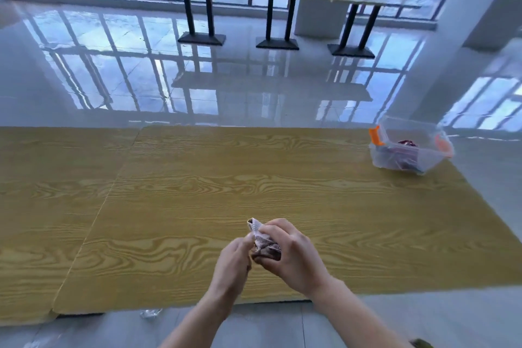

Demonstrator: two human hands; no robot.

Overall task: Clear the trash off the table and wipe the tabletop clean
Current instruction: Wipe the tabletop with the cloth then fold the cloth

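Above the wooden table [197, 192], the left hand [233, 260] pinches one edge of a crumpled cloth [264, 243] while the right hand [293, 257] wraps its bulk. It looks light, soft; bunching suits. Clear bin [409, 147] sits far right.

Both bare forearms reach forward and meet. The right hand [291, 256] curls closed around a cloth [261, 237]; the left hand [234, 258] pinches its edge.

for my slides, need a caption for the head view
Both hands bunch a cloth over the wooden table, clear bin at far right.
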